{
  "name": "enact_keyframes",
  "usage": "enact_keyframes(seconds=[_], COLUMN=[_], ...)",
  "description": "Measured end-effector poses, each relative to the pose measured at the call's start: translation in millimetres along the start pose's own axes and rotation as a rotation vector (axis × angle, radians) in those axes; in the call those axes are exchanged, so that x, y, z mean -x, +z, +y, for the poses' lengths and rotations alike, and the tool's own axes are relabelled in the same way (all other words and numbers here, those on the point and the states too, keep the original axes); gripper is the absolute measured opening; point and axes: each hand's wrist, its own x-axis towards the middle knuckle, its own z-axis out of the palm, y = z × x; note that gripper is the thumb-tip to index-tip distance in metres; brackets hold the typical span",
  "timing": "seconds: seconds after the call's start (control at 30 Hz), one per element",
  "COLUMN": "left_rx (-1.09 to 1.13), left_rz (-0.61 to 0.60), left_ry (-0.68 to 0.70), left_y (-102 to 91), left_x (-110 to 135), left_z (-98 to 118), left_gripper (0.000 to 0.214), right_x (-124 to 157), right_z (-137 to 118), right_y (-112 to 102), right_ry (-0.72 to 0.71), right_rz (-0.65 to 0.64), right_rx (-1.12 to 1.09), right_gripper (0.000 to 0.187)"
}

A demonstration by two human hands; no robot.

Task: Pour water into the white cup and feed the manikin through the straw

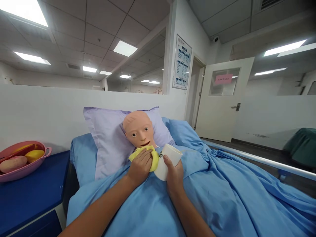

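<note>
A training manikin point(138, 127) lies in the bed, its head on a lilac pillow point(106, 131) and its mouth slightly parted. My left hand point(140, 167) presses a yellow cloth point(155, 161) at the manikin's chin, just under the mouth, with its fingers lying over the cloth. My right hand point(175, 174) is wrapped round a white cup point(161, 169) with dark lines on its side, thumb on the near face. The cup tilts a little and stands right beside the cloth. What is inside it cannot be seen.
A blue quilt point(222, 197) covers the bed, with a bed rail point(266, 158) along the right side. At the left, a pink basket point(29, 168) of fruit stands on a blue bedside cabinet point(44, 187). Behind are a low white wall point(61, 108) and an open door point(219, 115).
</note>
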Motion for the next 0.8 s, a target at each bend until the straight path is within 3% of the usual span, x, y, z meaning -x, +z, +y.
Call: enact_keyframes(seconds=[0.13, 0.27, 0.43, 0.57, 0.7, 0.8], left_rx=[0.045, -0.007, -0.072, 0.020, 0.105, 0.066], left_rz=[0.011, 0.024, 0.021, 0.028, 0.040, 0.016], left_ry=[0.032, 0.032, -0.031, -0.098, -0.059, -0.063], left_y=[-14.9, -8.0, 11.1, 4.8, -8.5, -7.3], left_x=[-14, -35, -17, -4, -22, -37], left_z=[-7, -17, -7, 6, -2, -12], left_gripper=[0.026, 0.025, 0.023, 0.024, 0.025, 0.025], right_x=[-1, 1, 2, -2, -3, -1], right_z=[0, -4, -1, 4, 5, 3], right_y=[0, 1, 0, -2, -3, -2], right_ry=[-0.037, -0.044, -0.026, 0.000, -0.039, -0.064], right_rz=[-0.041, -0.061, -0.041, -0.026, -0.063, -0.111], right_rx=[0.043, 0.066, 0.063, 0.071, 0.072, 0.068], right_gripper=[0.066, 0.067, 0.063, 0.064, 0.062, 0.062])
